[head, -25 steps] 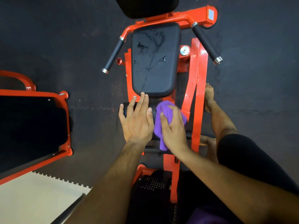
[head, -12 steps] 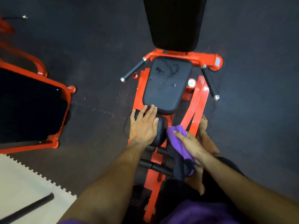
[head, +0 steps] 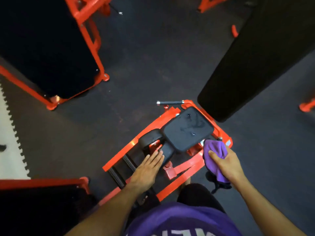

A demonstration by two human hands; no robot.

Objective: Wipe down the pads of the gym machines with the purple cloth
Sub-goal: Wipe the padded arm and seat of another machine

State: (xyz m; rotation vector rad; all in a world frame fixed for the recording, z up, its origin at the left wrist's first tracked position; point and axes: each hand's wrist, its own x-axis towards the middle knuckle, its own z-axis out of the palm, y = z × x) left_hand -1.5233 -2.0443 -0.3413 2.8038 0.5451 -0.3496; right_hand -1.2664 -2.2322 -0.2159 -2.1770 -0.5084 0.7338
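The person wears a purple shirt (head: pixel 184 220) with pale lettering, black legwear (head: pixel 197 195), bare forearms.

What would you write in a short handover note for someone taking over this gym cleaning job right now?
Left hand: flat, fingers straight, resting on the small roller pad.
Right hand: holds the purple cloth beside the seat pad, not on it.
Done: cannot tell which pads are wiped.
Left: the seat pad shows wet streaks and droplets; wipe it, then the long back pad and the other machines.
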